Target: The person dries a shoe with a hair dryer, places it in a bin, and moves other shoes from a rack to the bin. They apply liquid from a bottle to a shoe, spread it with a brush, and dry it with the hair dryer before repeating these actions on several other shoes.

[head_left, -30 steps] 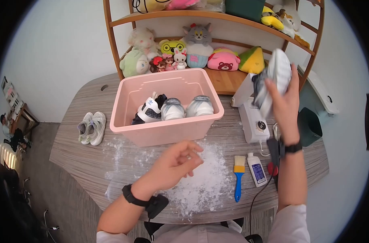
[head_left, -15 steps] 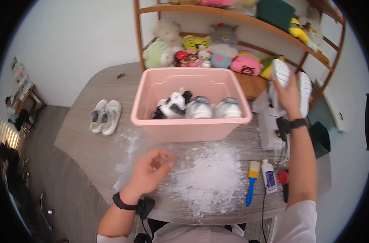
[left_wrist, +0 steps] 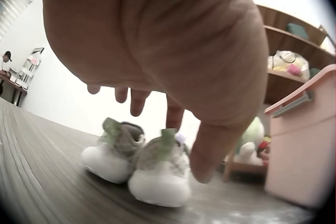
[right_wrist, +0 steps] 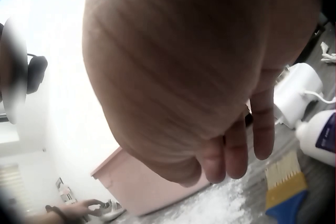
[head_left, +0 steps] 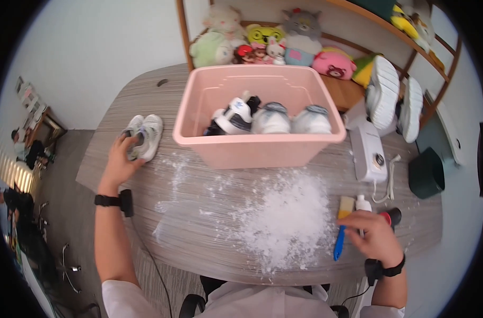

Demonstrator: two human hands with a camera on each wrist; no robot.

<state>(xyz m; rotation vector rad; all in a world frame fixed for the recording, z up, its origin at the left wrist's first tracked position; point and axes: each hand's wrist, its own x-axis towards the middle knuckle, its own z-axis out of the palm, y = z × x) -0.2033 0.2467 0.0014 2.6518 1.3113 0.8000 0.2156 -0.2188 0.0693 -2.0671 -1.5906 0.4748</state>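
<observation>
My left hand reaches over a pair of light grey and white sneakers on the left of the table. In the left wrist view its fingers hang above and behind the sneakers, thumb beside the nearer one. My right hand holds nothing; its loosely bent fingers hover over a blue-handled brush and a white bottle, partly hiding both. Two white-soled shoes sit sole-outward on a white appliance at the right.
A pink bin with several shoes stands mid-table. White powder is scattered before it. A red and black object lies beyond my right hand, near a dark green bin. Plush toys fill the shelf behind.
My right hand has let go of the shoe at the white appliance and come back down toward the brush. My left hand has moved left to the grey and white sneakers.
</observation>
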